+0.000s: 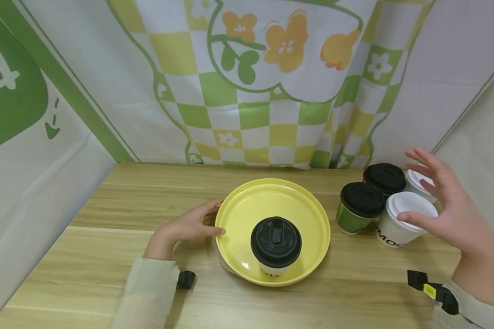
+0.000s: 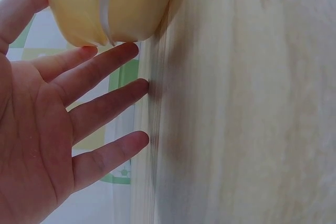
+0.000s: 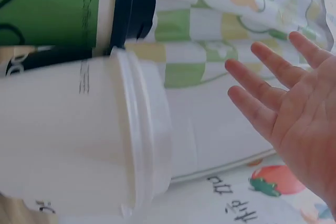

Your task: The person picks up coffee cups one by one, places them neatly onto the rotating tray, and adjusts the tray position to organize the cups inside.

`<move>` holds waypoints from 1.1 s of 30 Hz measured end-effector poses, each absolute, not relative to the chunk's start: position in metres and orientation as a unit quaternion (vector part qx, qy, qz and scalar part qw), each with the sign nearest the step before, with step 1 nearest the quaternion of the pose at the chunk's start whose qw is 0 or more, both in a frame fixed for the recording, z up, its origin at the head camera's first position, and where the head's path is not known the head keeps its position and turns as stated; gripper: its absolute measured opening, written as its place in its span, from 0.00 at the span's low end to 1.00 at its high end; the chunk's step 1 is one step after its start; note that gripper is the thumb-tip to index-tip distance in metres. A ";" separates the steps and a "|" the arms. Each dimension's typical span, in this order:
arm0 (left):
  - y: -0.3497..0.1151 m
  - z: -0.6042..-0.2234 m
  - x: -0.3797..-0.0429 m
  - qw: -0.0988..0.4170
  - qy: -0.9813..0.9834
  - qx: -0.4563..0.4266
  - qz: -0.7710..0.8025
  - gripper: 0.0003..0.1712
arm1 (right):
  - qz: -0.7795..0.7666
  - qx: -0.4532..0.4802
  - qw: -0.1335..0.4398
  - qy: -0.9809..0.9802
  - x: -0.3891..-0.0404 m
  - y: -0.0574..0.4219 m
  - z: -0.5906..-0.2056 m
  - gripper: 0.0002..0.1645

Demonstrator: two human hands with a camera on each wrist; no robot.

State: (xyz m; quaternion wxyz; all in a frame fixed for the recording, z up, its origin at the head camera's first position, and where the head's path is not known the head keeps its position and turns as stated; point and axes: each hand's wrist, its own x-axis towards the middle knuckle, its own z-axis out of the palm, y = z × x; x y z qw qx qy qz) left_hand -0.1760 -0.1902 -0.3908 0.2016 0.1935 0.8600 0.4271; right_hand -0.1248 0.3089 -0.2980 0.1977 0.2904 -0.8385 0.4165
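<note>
Tabletop (image 1: 99, 246) — cups (image 1: 370, 201) beside yellow tray (image 1: 238, 224)

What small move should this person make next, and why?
Probably lower the right hand and close it around the nearer white-lidded cup: it is spread open by that cup, not gripping it. The left hand touches the rim of the yellow tray, which has bare space beside its black-lidded cup.
</note>
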 end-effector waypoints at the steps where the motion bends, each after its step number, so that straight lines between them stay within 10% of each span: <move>1: -0.190 -0.391 -0.176 0.201 0.861 0.194 0.426 0.50 | 0.417 0.285 0.198 -0.840 -0.125 0.312 -0.299 0.72; 33: -0.191 -0.392 -0.176 0.205 0.864 0.191 0.417 0.51 | 0.425 0.149 0.100 -0.887 -0.138 0.384 -0.349 0.50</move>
